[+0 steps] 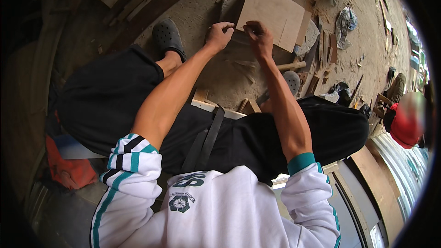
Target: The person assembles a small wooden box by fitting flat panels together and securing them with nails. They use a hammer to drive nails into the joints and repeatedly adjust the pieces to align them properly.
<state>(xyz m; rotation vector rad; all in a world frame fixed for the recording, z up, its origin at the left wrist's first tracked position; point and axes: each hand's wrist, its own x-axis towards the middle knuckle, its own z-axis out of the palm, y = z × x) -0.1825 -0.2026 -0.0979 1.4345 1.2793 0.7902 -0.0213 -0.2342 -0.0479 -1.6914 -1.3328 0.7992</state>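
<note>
A square light-brown wooden piece (268, 11), like a box or thick panel, sits in front of me with thin lines on its top. My left hand (219, 36) is closed beside its near left corner, thumb and forefinger drawn together. Over that same corner my right hand (260, 36) is closed in a pinch, fingertips at the edge of the wood. Whatever either hand pinches is too small to make out. Below the wooden piece, to the right, lies a wooden handle (291, 65), perhaps a hammer's; its head is hidden.
A grey stone-like block (310, 38) shows under the wooden piece. Wood offcuts (327, 48) and a crumpled plastic bag (346, 26) lie on the dirt floor at right. Planks (151, 0) are stacked at far left. Another person in a red top (405, 126) is at the right edge.
</note>
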